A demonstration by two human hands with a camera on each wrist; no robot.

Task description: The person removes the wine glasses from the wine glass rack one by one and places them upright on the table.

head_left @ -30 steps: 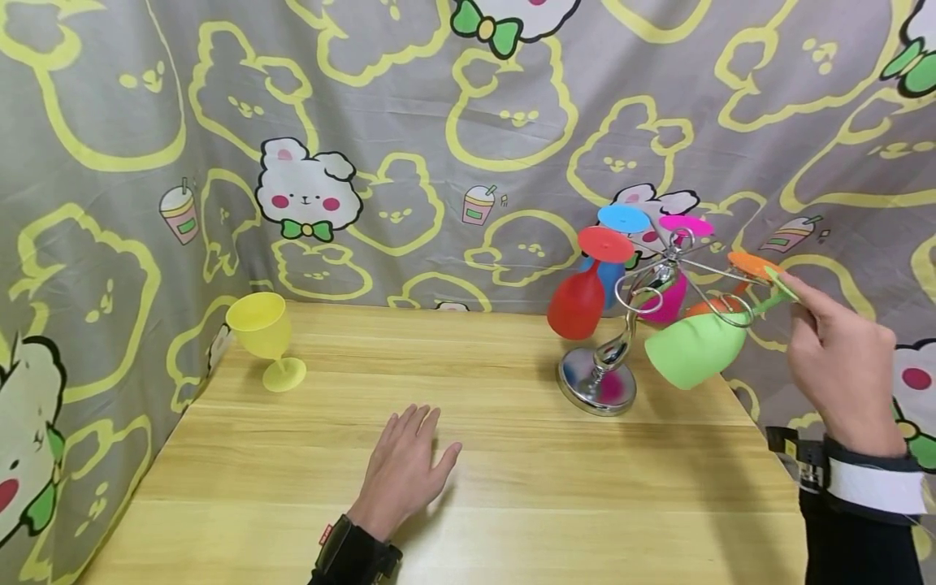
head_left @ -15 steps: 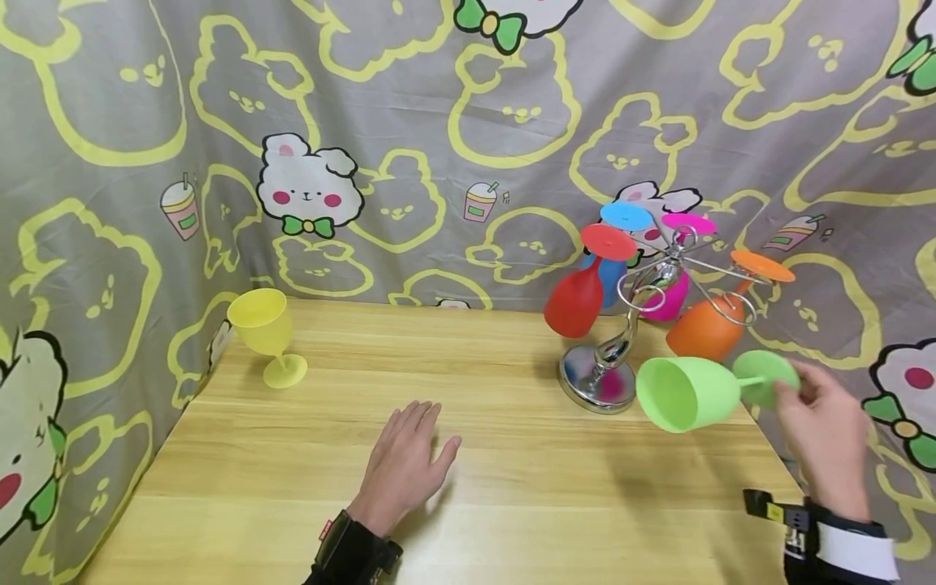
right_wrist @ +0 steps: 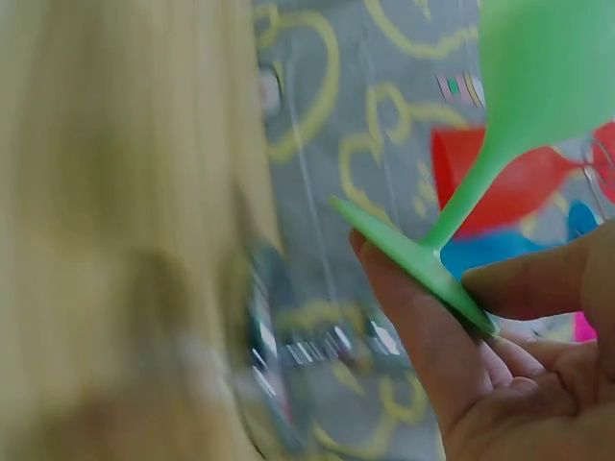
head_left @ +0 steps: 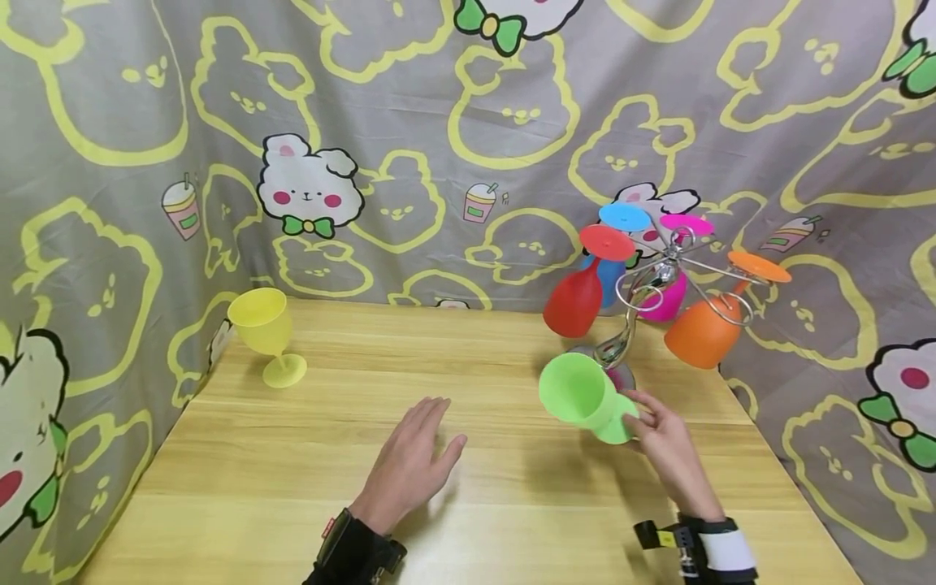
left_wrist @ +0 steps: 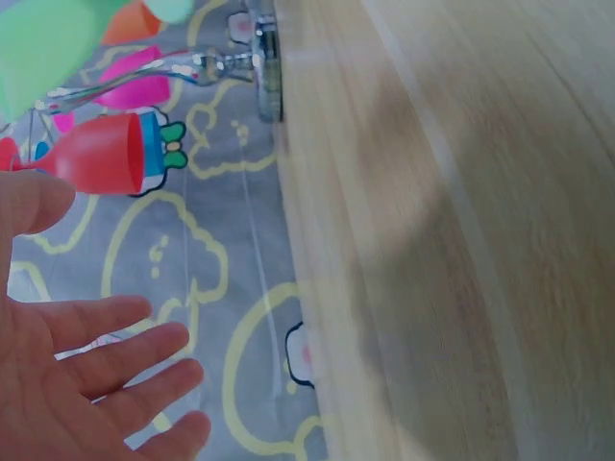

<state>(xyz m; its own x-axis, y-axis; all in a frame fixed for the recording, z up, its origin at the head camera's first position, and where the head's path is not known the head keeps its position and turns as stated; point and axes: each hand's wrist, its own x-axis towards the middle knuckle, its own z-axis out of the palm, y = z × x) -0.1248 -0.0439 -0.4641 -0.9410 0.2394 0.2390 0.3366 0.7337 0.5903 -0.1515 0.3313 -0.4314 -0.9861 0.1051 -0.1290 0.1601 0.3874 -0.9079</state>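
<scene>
- Far out at nine o'clock in the head view, one yellow goblet (head_left: 261, 323) stood upright, there on the left of the one table (head_left: 504, 475).
- Between six and seven, hand number one: the left hand (head_left: 409, 465), back upward, fingers straight, thumb spread well away from them.
- And at four o'clock, the one green goblet (head_left: 576, 390)! Tilted in the air above the table, mouth turned leftward, in front of the rack's (head_left: 613, 351) base.
- Behind it, one red goblet (head_left: 574, 301) hung mouth-down, foot at nine o'clock from the hub of that single chrome rack.
- One blue goblet (head_left: 624, 217) held ten o'clock, bowl mostly hidden behind the red.
- One pink goblet (head_left: 667, 299) had one o'clock, farther back.
- Hand number two, the right hand (head_left: 669, 455), farther out at four: thumb and fingers pinching the green goblet's foot!
- One orange goblet (head_left: 704, 331) at three o'clock from the hub: four hanging, six altogether.
</scene>
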